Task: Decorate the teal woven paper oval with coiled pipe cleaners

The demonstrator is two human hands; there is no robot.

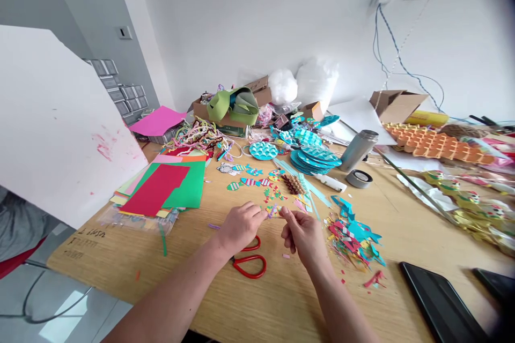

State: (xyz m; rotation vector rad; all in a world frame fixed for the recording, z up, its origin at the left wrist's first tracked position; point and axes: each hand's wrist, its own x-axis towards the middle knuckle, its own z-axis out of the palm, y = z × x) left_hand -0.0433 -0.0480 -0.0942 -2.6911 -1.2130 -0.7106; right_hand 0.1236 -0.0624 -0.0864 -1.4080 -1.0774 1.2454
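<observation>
In the middle of the head view, my left hand (243,226) and my right hand (304,235) face each other with thumbs and fingers pinched. Between their fingertips is a small purple-and-yellow paper piece (274,211); its exact shape is too small to tell. Red-handled scissors (250,266) lie beneath my left wrist, their blades hidden. Just beyond the fingers are tiny coloured paper bits (274,193) and paper fish cutouts (250,183) with stripes. A brown pine cone (293,184) sits beyond my right hand.
Coloured paper sheets (155,190) are stacked at left beside a large white board (60,128). Paper scraps (354,236) are heaped at right, near a black phone (440,300). Behind stand blue paper plates (314,161), a metal flask (359,150) and an orange egg tray (438,143).
</observation>
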